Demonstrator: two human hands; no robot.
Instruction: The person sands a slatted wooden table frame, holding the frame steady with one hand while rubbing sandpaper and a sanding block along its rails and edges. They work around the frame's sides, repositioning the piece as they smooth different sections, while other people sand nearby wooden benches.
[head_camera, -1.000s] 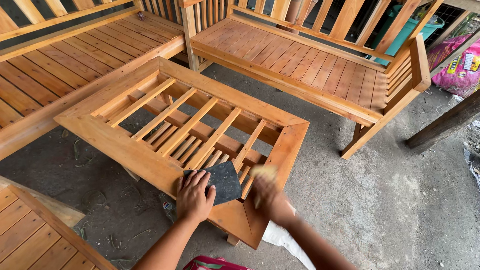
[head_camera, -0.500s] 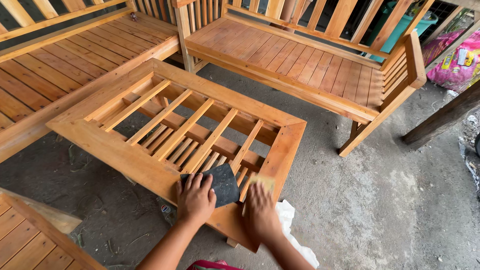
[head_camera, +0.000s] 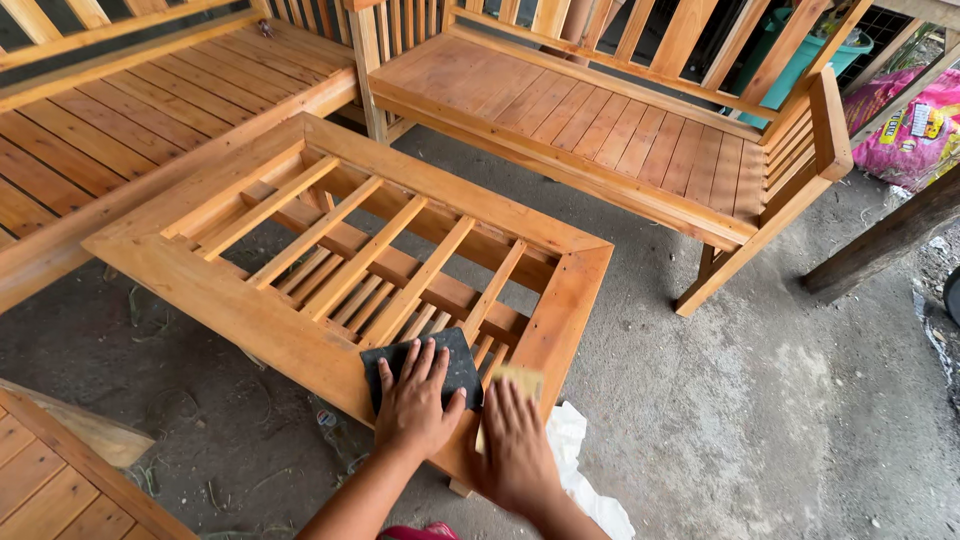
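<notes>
head view: left hand (head_camera: 415, 405) flat, fingers spread on dark sandpaper (head_camera: 425, 368); right hand (head_camera: 515, 450) pressing tan sheet (head_camera: 517, 381), fingers together; near corner of slatted table frame (head_camera: 230, 300) underway, remainder seemingly left.

Left hand (head_camera: 415, 405) lies flat on a dark abrasive sheet (head_camera: 425, 365) on the slatted wooden table frame (head_camera: 230, 300). Right hand (head_camera: 515, 450) presses a tan sheet (head_camera: 517, 380) beside it.

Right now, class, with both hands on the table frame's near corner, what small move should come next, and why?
Probably slide the left hand with its dark sheet along the near rail. The right hand presses a tan piece at the corner, and the rail beyond the sheet lies uncovered.
</notes>
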